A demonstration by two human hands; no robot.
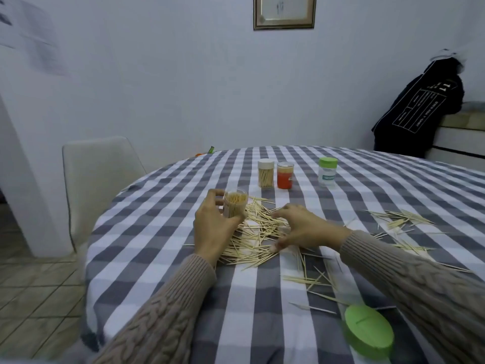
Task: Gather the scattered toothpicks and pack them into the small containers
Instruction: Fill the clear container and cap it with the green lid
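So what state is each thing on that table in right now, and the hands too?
Open container: uncapped, full of toothpicks, gripped by the left hand.
Right hand: fingers spread over the toothpick pile.
White-lidded container: capped, filled, upright.
Orange container: upright, apparently lidless.
Green-lidded container: capped, looks empty.
Loose green lid: off, lying on the tablecloth.

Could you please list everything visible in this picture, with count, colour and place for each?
open container: one, clear, full of toothpicks, in left hand
loose toothpicks: many, pale wood, piled centre and scattered right
capped containers: three, white, orange and green lids, far side
green lid: one, near edge, right
tablecloth: one, grey-white check
chair: one, white, left
dark jacket: one, far right
framed picture: one, on wall
left hand: holds container
right hand: fingers spread over pile
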